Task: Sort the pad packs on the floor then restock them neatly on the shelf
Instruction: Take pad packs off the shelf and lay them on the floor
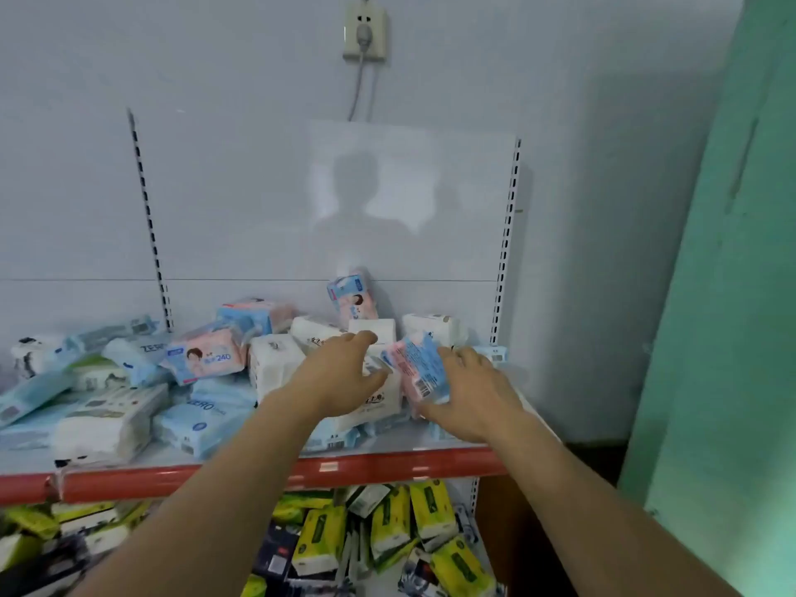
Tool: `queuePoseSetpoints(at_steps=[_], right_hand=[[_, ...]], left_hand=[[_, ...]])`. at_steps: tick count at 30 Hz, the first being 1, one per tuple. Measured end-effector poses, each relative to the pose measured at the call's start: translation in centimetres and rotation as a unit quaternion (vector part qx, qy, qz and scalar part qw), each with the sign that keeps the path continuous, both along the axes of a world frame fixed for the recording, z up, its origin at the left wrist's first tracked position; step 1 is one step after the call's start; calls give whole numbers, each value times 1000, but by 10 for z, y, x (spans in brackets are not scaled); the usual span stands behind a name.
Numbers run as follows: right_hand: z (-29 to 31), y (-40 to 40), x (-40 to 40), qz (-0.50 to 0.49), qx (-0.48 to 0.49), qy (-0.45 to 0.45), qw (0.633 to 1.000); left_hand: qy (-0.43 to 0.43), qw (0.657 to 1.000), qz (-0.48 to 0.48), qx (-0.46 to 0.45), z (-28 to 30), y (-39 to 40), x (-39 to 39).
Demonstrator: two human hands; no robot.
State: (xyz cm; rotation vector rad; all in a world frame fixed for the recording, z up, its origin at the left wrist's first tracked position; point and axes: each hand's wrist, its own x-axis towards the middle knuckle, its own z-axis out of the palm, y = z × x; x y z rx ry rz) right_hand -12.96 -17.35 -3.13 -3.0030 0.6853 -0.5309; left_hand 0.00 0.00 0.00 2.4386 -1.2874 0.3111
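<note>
Both my arms reach over a shelf point(387, 465) with a red front edge. My right hand point(467, 394) holds a pink and blue pad pack point(420, 368), thumb under its lower edge, tilted upright at the shelf's right end. My left hand point(340, 372) hovers with fingers spread over white packs point(379, 402), fingertips near another white pack point(372, 331). Several more pad packs lie jumbled across the shelf: a pink and blue one marked 240 point(206, 355), light blue ZERO packs point(202, 420), and one standing against the back wall point(353, 301).
The lower shelf holds several yellow-green and dark tissue packs point(387, 527). Slotted shelf uprights stand at left point(148, 217) and right point(508, 234). A wall socket with a cable point(366, 34) is above. A green wall point(723, 338) closes the right side.
</note>
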Motion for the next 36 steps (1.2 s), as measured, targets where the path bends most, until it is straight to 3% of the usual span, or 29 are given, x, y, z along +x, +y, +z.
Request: queuePoseSetpoints(at_steps=[6, 12, 20, 24, 30, 34, 36], right_hand=[[-11, -20, 42, 26, -8, 7, 1000], [22, -58, 49, 95, 35, -43, 994], [45, -81, 57, 167, 178, -157, 957], [47, -82, 71, 173, 140, -96, 970], [50, -85, 86, 156, 41, -54, 985], [51, -89, 88, 143, -17, -15, 989], [50, -88, 88, 140, -42, -14, 989]], left_hand=[[61, 997, 9, 37, -3, -44, 22], [102, 995, 6, 14, 7, -60, 45], [38, 997, -61, -11, 20, -79, 51], [-45, 998, -32, -23, 27, -88, 56], [-47, 997, -29, -52, 37, -81, 66], [-102, 975, 119, -155, 49, -80, 94], [-67, 969, 209, -113, 54, -88, 108]])
